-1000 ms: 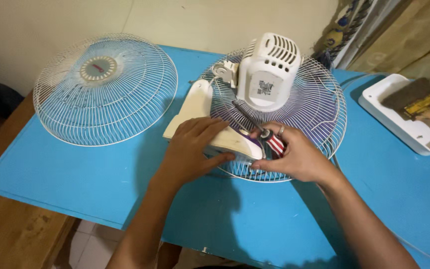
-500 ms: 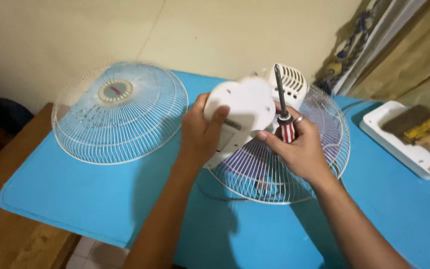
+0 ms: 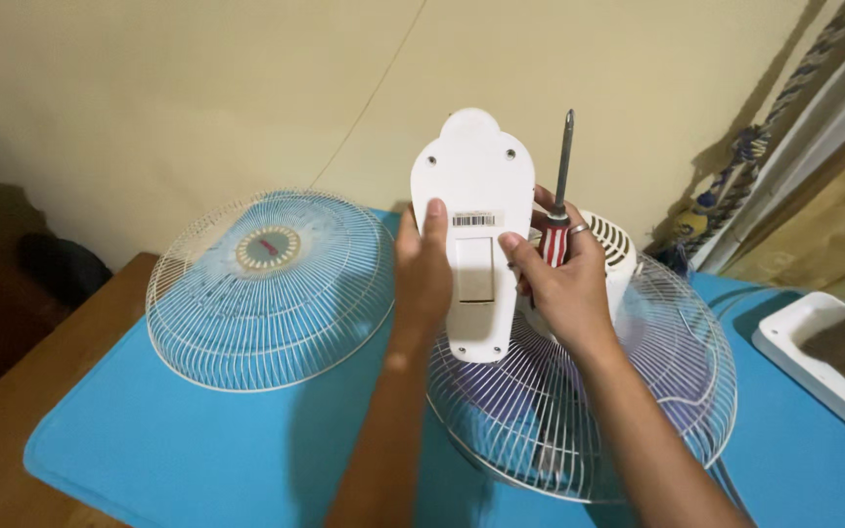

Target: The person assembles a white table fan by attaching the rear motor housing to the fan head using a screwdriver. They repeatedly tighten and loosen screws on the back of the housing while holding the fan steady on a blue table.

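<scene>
Fan base plate [image 3: 478, 240], the white plastic one with the screw holes up top, is now standing upright in front of the wall, lifted well clear of the blue table [image 3: 198, 450] where it was lying flat across the rear grille [image 3: 628, 391] a second ago. So the person is tipping the whole thing up and showing its flat underside to the camera, looks like they're getting at the screws back there. Left hand [image 3: 421, 274] is gripping the plate's left edge, thumb on the face. Right hand [image 3: 564, 279] is pinching the right edge while also clamping a red-and-white striped screwdriver [image 3: 559, 196], shaft pointing straight up. Front grille [image 3: 271, 288] is sitting untouched off to the left, and a white tray [image 3: 814, 357] with a brush is near the right edge.
</scene>
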